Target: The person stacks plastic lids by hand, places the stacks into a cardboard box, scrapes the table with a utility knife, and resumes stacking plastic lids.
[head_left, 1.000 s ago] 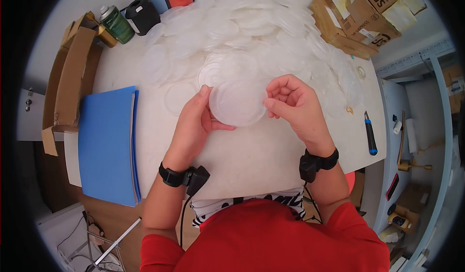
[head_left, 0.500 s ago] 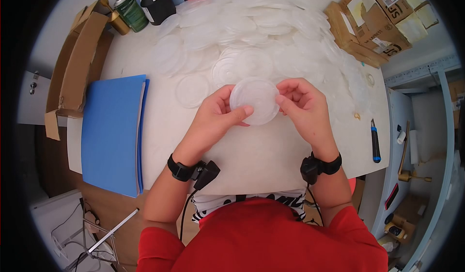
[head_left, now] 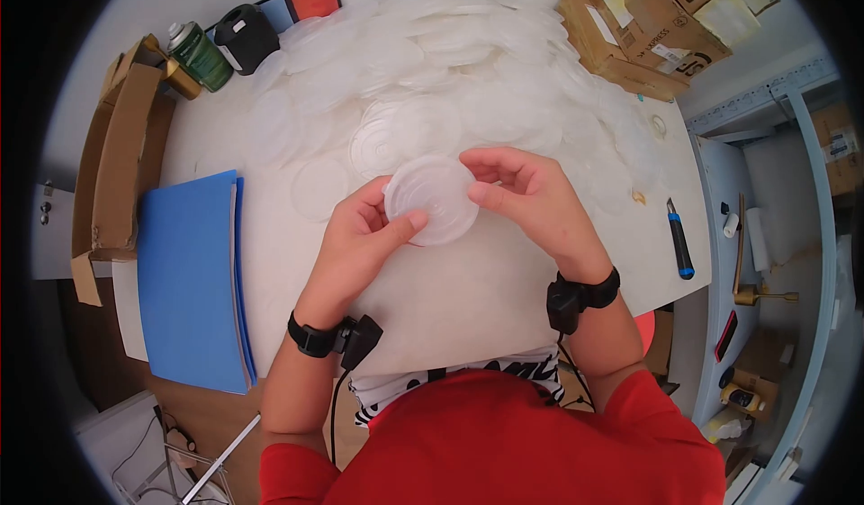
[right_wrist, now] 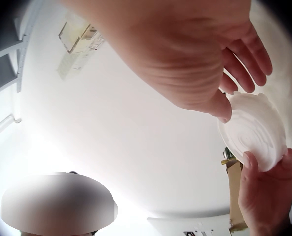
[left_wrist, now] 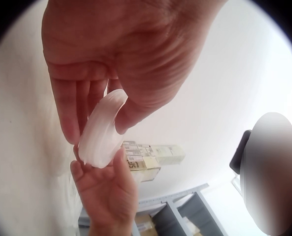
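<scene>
A small stack of round, translucent plastic lids (head_left: pixel 436 201) is held between both hands over the near part of the table. My left hand (head_left: pixel 354 241) grips it from the left, thumb across the upper face and fingers beneath. At the opposite rim, my right hand (head_left: pixel 531 201) has its thumb and fingertips around the edge. Seen from the left wrist, the stack (left_wrist: pixel 102 130) looks thick, with layered edges. Ringed ridges mark the lids' face (right_wrist: pixel 251 135) in the right wrist view. A single flat lid (head_left: pixel 319 190) lies on the table beyond the left hand.
A large heap of similar lids (head_left: pixel 432 50) covers the table's far side. At left are a blue folder (head_left: pixel 189 280), a long cardboard box (head_left: pixel 121 158), a green can (head_left: pixel 200 57) and a black bottle (head_left: pixel 247 41). A utility knife (head_left: pixel 680 242) and cartons (head_left: pixel 661 32) are at right.
The left thumb has moved from beside the rim onto the lids' upper face. The right hand stays at the right rim, its index finger now extended further over the far edge.
</scene>
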A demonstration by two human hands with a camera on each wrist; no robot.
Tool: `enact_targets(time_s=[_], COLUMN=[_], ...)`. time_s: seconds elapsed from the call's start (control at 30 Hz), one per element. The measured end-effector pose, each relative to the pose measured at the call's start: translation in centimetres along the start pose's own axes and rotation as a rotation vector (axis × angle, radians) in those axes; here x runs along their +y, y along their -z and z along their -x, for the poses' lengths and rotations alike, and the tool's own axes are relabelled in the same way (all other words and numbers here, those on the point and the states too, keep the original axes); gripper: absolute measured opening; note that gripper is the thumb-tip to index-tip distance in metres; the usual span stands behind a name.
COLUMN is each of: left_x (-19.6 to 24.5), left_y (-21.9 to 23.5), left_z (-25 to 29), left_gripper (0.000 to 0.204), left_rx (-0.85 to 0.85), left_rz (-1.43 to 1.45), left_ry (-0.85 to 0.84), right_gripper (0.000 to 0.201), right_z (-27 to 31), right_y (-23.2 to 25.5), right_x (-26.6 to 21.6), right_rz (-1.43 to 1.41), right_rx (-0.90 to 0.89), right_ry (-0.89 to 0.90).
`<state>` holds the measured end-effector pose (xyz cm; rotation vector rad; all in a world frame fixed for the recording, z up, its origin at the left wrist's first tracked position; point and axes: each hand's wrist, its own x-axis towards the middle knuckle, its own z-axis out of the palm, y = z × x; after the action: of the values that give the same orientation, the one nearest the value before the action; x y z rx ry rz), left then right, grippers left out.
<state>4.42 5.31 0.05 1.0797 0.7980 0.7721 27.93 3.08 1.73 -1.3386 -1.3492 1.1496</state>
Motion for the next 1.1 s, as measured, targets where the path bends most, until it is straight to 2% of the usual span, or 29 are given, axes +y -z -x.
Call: enact_targets(time_s=[0.07, 0.17, 0.3, 0.47, 0.6, 0.73, 1.1], left_x=[-0.1, -0.4, -0.5, -0.8, -0.7, -0.4, -0.1], left_y=[0.1, 0.4, 0.5, 0.5, 0.4, 0.4, 0.5], left_z=[-0.1, -0.1, -0.2, -0.2, -0.1, -0.3, -0.3], left_gripper=[0.038, 0.040, 0.038, 0.037, 0.033, 0.031, 0.034], left_rx=[-0.004, -0.013, -0.012, -0.059, -0.021, -0.007, 0.032], left_rz=[-0.013, -0.010, -0.011, -0.009, -0.025, -0.040, 0.026], left_ry=[-0.012, -0.006, 0.010, 0.043, 0.070, 0.097, 0.047], right_gripper=[0.035, 0.031, 0.029, 0.029, 0.030, 0.036, 0.037], right_z=[0.1, 0.4, 0.3, 0.2, 0.2, 0.1, -0.2], right_y=[0.2, 0.2, 0.5, 0.5, 0.0, 0.1, -0.3], right_x=[-0.7, -1.0, -0.8, -0.3, -0.6, -0.3, 0.5], right_rz=[-0.243, -0.307, -0.330, -0.296, -0.307, -0.288, -0.278], right_rx=[-0.151, -0.161, -0.169, -0.120, -0.076, -0.115, -0.126], right_ry=[-0.101, -0.144, -0.162, -0.100, -0.119, -0.144, -0.089])
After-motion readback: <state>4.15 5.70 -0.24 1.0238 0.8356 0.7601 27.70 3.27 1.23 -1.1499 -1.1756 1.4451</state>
